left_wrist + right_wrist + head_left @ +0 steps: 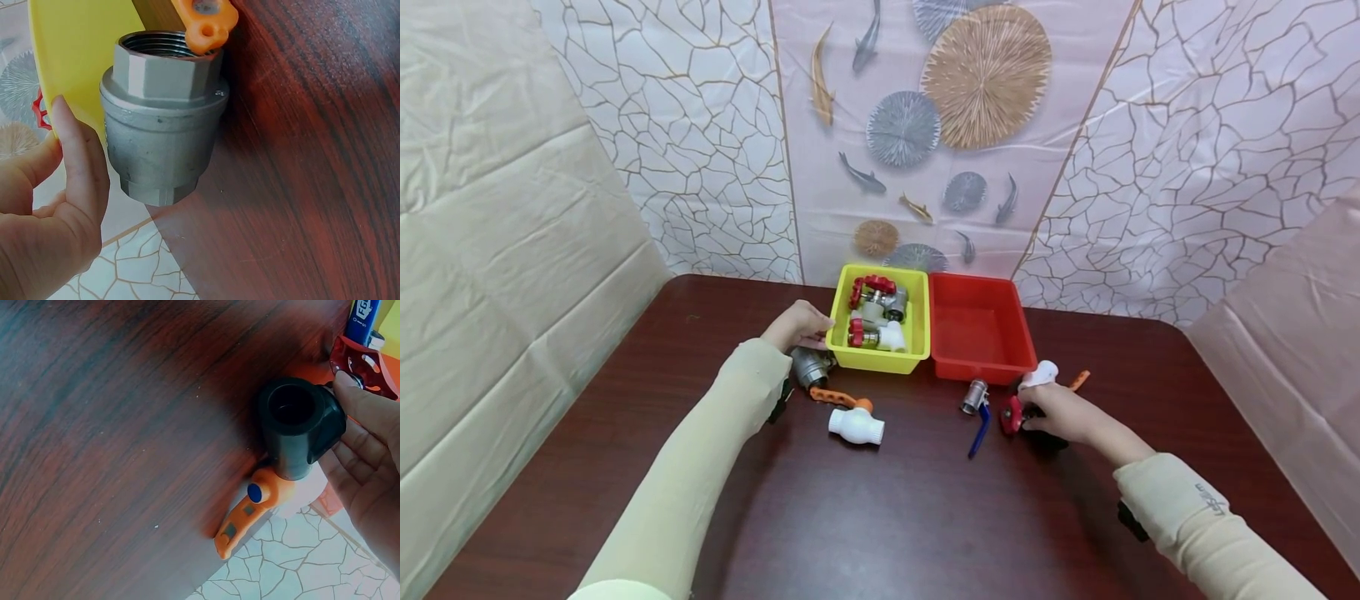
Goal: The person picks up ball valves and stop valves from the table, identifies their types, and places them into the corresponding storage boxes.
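My left hand (797, 325) holds the left rim of a yellow bin (880, 364), the thumb at the rim and a finger along the outer wall. Several valves, some with red handwheels, lie in that bin. Just beside this hand stands a grey metal threaded check valve (159, 125). On the right, my right hand (1063, 412) pinches a black valve (290, 428) near its stem, between the black body and the red handwheel (1012, 414). A white valve with an orange lever (240, 525) lies close behind it, partly hidden by the hand in the head view.
A red bin (981, 367) adjoins the yellow one. In front of them lie a white ball valve (856, 427) with an orange lever and a metal ball valve (975, 398) with a blue lever. Patterned cloth (722, 150) hangs behind the dark wooden table (895, 517).
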A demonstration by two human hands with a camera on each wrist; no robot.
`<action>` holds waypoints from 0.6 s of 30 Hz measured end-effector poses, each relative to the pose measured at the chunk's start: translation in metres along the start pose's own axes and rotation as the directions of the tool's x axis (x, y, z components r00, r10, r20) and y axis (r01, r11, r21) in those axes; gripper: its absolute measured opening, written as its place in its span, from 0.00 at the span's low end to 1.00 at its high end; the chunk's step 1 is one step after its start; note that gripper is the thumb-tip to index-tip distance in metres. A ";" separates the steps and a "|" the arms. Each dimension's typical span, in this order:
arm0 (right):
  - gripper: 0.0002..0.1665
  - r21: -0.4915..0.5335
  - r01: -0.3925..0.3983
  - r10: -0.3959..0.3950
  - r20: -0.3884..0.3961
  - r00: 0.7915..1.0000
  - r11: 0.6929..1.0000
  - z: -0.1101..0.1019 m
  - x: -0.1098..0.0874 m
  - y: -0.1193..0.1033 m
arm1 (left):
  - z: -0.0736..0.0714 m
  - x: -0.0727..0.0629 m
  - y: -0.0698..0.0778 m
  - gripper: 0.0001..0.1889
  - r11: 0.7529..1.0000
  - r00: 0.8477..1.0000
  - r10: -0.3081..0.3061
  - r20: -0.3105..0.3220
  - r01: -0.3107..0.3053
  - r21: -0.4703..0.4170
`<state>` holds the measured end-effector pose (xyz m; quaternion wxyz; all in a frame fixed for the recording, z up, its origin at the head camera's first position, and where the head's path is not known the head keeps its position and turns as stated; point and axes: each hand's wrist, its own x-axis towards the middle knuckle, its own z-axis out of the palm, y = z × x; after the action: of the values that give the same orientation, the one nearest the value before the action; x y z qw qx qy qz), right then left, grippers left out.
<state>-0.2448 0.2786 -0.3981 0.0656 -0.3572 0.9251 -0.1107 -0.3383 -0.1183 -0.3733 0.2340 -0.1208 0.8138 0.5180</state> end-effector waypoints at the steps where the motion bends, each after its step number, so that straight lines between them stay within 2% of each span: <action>1: 0.11 0.001 -0.001 0.001 -0.002 1.000 1.000 0.000 0.000 0.000 | 0.000 0.001 0.000 0.20 1.000 1.000 -0.003 -0.003 0.003 0.002; 3: 0.11 0.004 -0.001 0.001 -0.006 1.000 1.000 0.000 0.000 0.001 | 0.000 0.005 -0.003 0.19 1.000 1.000 -0.005 -0.004 0.005 0.001; 5: 0.12 0.002 0.005 -0.005 -0.016 1.000 1.000 0.000 -0.001 0.001 | -0.001 0.016 -0.005 0.18 1.000 1.000 -0.010 -0.010 0.010 -0.001; 6: 0.12 0.001 0.011 -0.011 -0.023 1.000 1.000 0.000 -0.001 0.001 | -0.002 0.027 -0.009 0.16 1.000 1.000 0.000 0.004 0.000 -0.019; 7: 0.12 0.003 0.016 -0.016 -0.027 1.000 1.000 -0.001 -0.001 0.000 | -0.002 0.033 -0.010 0.15 1.000 1.000 -0.004 0.006 0.004 -0.023; 10: 0.13 -0.003 0.032 -0.032 -0.029 0.999 0.999 -0.004 -0.002 -0.002 | 0.000 0.042 -0.010 0.14 0.999 1.000 -0.019 0.001 0.019 -0.027; 12: 0.13 -0.011 0.044 -0.044 -0.023 0.999 0.999 -0.007 -0.003 -0.005 | 0.001 0.036 -0.008 0.15 0.999 1.000 -0.024 -0.006 0.024 -0.021; 13: 0.13 -0.017 0.049 -0.050 -0.021 0.999 0.999 -0.008 -0.003 -0.007 | 0.002 0.026 -0.004 0.16 0.999 0.999 -0.035 -0.022 0.035 -0.004; 18: 0.14 -0.068 0.106 -0.110 -0.051 0.993 0.992 -0.020 0.001 -0.016 | 0.001 0.008 -0.001 0.18 1.000 1.000 -0.016 -0.018 0.016 -0.019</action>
<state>-0.2394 0.2692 -0.3748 0.0225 -0.4056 0.9090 -0.0934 -0.3445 -0.1171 -0.3784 0.2297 -0.1341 0.8100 0.5226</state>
